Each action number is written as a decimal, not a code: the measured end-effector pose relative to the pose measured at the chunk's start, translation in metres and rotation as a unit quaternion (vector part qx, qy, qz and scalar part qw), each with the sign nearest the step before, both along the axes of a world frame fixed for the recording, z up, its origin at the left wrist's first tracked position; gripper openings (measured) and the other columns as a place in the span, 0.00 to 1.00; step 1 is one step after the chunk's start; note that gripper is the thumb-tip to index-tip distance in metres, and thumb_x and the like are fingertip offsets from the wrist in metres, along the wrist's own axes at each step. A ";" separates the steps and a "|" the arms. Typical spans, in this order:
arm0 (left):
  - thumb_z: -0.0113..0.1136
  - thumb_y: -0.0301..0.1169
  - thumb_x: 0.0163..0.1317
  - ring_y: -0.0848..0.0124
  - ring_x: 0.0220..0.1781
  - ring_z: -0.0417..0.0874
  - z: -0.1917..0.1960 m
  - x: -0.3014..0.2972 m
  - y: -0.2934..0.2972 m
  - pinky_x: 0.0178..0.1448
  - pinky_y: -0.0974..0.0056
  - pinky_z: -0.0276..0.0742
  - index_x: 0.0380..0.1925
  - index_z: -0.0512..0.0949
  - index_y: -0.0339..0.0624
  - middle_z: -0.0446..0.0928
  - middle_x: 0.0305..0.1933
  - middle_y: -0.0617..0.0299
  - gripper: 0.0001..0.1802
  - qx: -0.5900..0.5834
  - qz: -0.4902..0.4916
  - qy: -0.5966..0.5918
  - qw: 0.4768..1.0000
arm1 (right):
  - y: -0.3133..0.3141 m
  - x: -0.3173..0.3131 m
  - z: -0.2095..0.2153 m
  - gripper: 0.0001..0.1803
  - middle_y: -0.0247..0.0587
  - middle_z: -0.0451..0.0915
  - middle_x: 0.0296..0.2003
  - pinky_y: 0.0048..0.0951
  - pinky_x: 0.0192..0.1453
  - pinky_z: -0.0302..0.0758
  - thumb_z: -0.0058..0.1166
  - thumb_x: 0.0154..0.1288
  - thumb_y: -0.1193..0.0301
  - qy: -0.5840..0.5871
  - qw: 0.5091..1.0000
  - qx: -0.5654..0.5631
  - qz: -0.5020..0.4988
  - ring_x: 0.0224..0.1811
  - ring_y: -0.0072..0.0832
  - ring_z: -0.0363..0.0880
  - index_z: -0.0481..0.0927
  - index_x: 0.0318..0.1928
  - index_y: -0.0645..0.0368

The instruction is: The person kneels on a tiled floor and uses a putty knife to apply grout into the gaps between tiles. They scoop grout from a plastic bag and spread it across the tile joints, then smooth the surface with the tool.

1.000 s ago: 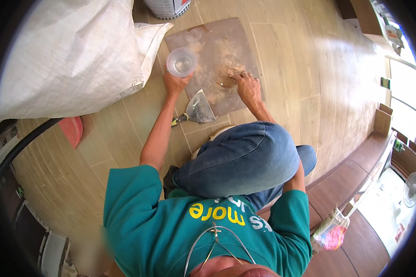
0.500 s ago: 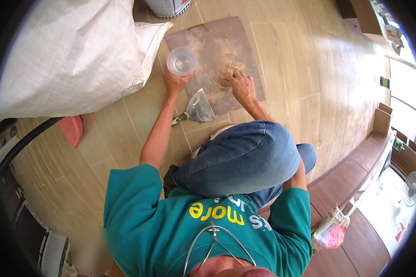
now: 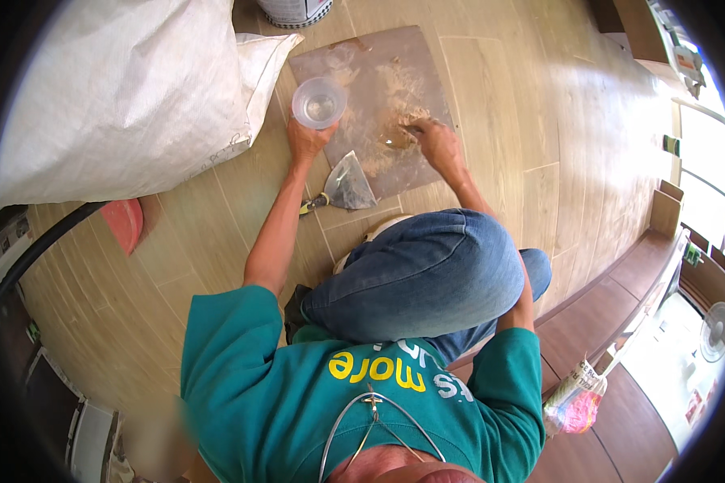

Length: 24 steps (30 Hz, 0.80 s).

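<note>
Powder (image 3: 395,109) lay tan and scattered on the brown board (image 3: 427,56) — right hand (image 3: 432,141) pinching it; left hand (image 3: 308,138), at nine o'clock, gripped a clear plastic cup (image 3: 320,102).

Big white sack (image 3: 129,88) crowds board's (image 3: 415,56) left edge, touching corner. Bucket (image 3: 294,10) blocks far end. Trowel (image 3: 348,183) lies at near edge, between arms. Clear cup (image 3: 319,102) fills left side. Open wood floor (image 3: 524,105) right of board, free passage.

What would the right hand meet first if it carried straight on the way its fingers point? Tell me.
Probably the tan powder pile on the brown board; the right hand points left at it, fingertips about touching.
</note>
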State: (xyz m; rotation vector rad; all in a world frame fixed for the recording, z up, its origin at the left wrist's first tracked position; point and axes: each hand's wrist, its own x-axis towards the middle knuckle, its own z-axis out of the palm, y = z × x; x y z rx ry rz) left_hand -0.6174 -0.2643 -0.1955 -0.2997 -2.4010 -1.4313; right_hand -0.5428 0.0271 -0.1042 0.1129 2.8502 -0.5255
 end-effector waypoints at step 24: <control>0.81 0.42 0.43 0.51 0.49 0.86 -0.006 0.007 -0.005 0.51 0.52 0.82 0.52 0.78 0.36 0.83 0.48 0.48 0.37 0.059 0.013 -0.082 0.995 | -0.039 0.014 -0.008 0.19 0.45 0.85 0.45 0.46 0.55 0.79 0.49 0.68 0.74 0.061 0.994 0.076 0.058 0.52 0.44 0.82 0.87 0.54 0.44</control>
